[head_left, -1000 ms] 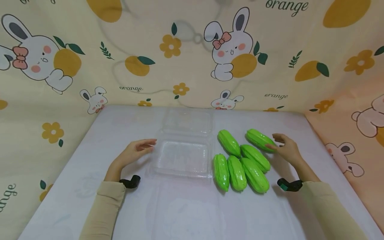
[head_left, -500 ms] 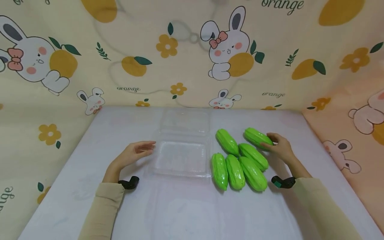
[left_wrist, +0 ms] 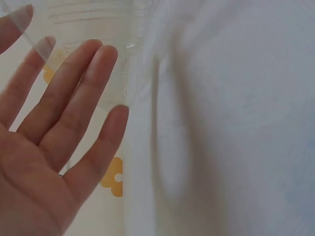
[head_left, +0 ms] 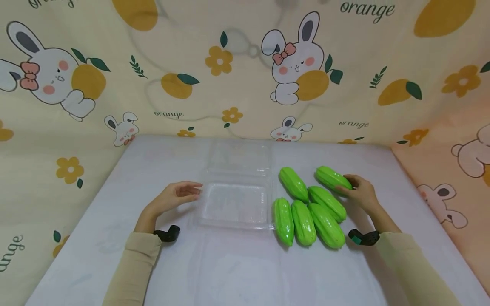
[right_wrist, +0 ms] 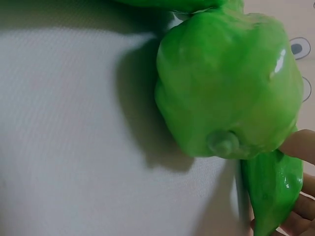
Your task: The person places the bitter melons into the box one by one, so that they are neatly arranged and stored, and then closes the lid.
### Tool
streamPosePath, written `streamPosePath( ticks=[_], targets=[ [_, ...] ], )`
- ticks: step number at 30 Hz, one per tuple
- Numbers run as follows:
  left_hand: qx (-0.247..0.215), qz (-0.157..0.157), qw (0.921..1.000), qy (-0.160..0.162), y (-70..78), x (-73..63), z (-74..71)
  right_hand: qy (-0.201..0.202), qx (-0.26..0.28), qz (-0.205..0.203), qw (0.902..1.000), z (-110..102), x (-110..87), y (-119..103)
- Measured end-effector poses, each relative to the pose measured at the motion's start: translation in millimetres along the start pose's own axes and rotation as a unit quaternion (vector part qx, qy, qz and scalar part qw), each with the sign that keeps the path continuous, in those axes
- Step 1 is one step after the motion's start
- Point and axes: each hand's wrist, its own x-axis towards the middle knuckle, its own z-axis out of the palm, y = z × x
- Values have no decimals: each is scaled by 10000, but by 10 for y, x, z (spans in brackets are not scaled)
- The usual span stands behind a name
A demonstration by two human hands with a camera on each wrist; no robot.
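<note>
Toward the back right of the table, my right hand (head_left: pixel 360 193) grips the near end of a glossy, ridged green gourd (head_left: pixel 331 176), thumb on one side and fingers on the other. In the right wrist view, this held gourd (right_wrist: pixel 273 187) is partly hidden behind a larger-looking one (right_wrist: pixel 229 88). Several more such gourds (head_left: pixel 325 225) lie grouped just left of that hand. My left hand (head_left: pixel 176 197) is beside the clear plastic clamshell box (head_left: pixel 233 204), fingertips right at its left rim. Its fingers (left_wrist: pixel 86 105) are extended and hold nothing; box plastic overlaps some fingertips.
The box's lid (head_left: pixel 239 157) lies folded back toward the rear of the white table (head_left: pixel 237 267). Behind and at the sides hangs a printed cloth (head_left: pixel 245 85) with rabbits and oranges. Each wrist wears a small black camera (head_left: pixel 168 233).
My right hand has moved slightly left and its fingers have come round the end of the far right gourd. The left hand stays by the box; the head view shifts a little.
</note>
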Motion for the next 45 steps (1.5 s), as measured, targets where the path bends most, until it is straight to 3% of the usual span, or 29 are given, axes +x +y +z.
streamPosePath(
  ticks=[18,45],
  targets=[
    [-408,60,9991,-119,-24,20,15,32,-29,41,10000,-3,-53,-65],
    [-404,-20,9991,-112,-22,6,21,-79,276,163,9995,14,-108,-205]
  ],
)
